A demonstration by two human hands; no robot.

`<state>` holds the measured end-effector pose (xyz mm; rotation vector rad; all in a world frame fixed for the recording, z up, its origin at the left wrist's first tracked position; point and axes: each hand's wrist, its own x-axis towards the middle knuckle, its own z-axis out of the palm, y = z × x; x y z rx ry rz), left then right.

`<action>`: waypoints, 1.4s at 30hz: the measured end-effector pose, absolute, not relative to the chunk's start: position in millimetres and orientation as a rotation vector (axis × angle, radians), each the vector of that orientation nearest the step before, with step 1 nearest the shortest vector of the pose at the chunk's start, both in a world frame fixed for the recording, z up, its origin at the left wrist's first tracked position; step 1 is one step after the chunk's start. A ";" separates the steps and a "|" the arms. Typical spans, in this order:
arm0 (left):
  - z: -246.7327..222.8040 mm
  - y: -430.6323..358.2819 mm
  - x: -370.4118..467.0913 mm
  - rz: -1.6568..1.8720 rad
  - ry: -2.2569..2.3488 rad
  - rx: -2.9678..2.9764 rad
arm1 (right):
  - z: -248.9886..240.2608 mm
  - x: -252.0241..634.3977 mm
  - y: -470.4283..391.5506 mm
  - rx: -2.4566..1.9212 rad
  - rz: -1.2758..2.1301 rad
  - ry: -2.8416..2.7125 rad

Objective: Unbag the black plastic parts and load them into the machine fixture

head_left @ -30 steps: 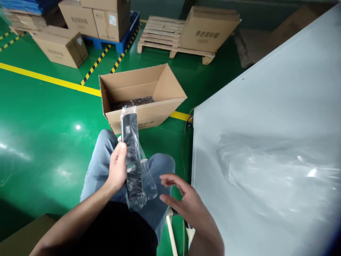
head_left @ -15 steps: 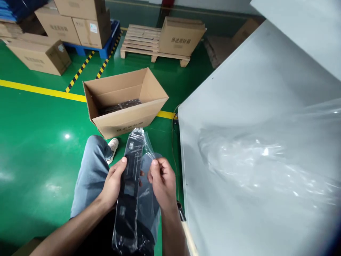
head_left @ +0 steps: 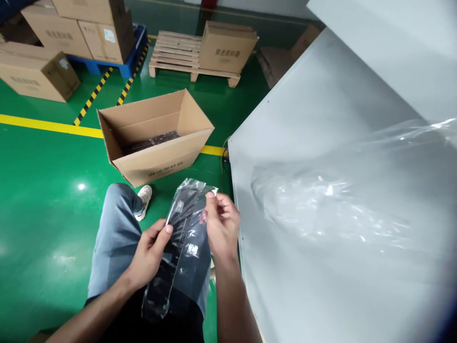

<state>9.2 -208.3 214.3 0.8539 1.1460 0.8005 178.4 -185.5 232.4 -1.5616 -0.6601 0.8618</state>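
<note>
A long black part (head_left: 170, 252) lies inside a clear plastic bag (head_left: 191, 250) above my lap, slanting from lower left to upper right. My left hand (head_left: 152, 247) grips the part through the bag at its left edge, thumb on top. At the bag's upper right corner, my right hand (head_left: 223, 221) pinches the loose film between thumb and fingers. The film spreads wide between the two hands. What kind of part the bag holds I cannot make out.
An open cardboard box (head_left: 157, 157) with dark wrapped items stands on the green floor ahead. A grey work surface (head_left: 321, 281) on the right carries clear plastic film (head_left: 303, 200). Farther back are a wooden pallet (head_left: 174, 52) with a carton and stacked cartons (head_left: 103, 40) on blue.
My right hand has drawn the film up and to the right, spreading the bag wider. The black part has tilted more, and the whole view has shifted slightly.
</note>
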 end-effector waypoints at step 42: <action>222.7 -162.9 -4.4 0.646 1.182 0.627 | 232.0 191.7 -214.4 -1.499 0.857 -0.676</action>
